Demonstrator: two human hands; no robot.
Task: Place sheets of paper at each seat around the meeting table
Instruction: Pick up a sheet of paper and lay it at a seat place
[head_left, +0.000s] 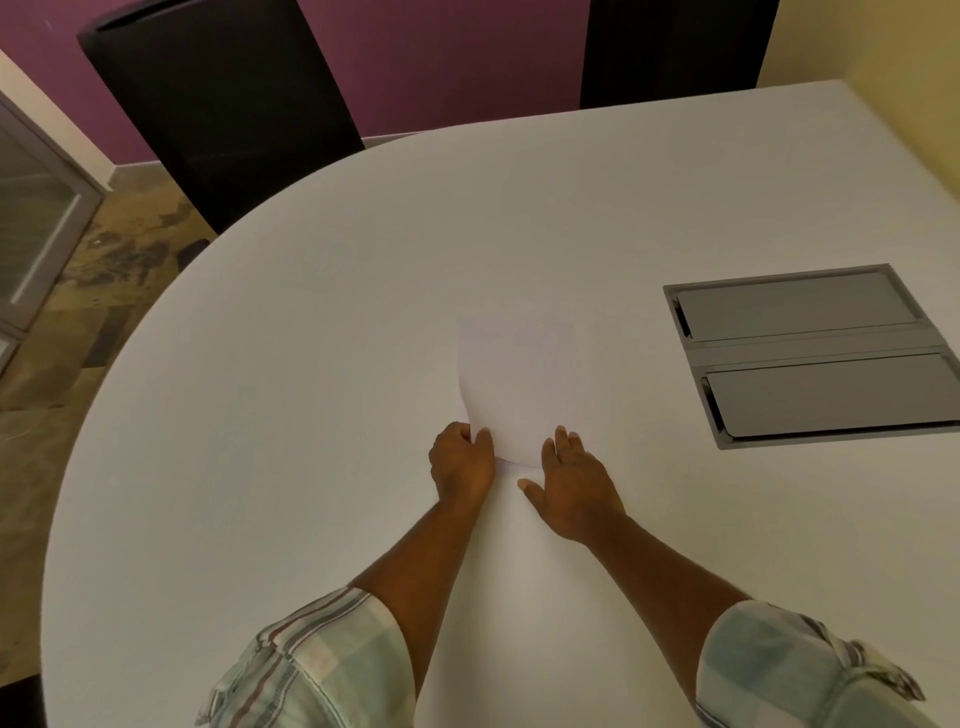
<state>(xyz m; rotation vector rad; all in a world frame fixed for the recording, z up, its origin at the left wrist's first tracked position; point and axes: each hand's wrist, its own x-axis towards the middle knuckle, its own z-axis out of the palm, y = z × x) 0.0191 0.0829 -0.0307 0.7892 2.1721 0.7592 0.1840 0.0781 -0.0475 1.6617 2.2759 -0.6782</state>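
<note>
A sheet of paper (519, 384) lies on the white table (311, 364), out in front of both hands and left of the grey cable hatch (815, 353). The sheet is nearly the same white as the tabletop, so its far edge is faint; its near end curves up slightly off the surface between the hands.

The left hand (461, 462) is at the sheet's near left corner. Its fingers are curled and the thumb presses against the paper's edge, pinching that corner. The right hand (574, 483) is flat and spread, palm down, fingers extended forward with the tips touching the sheet's near right edge; the thumb points left across the table toward the other hand. It grips nothing, only resting on the paper and tabletop.

Both forearms reach in from the bottom of the view, with rolled plaid sleeves (311, 665) at the elbows.

Two dark chairs stand at the far side of the table: one (223, 114) at the rounded left end, another (675, 52) further right, partly cut off by the frame. Neither has paper visible before it.
</note>
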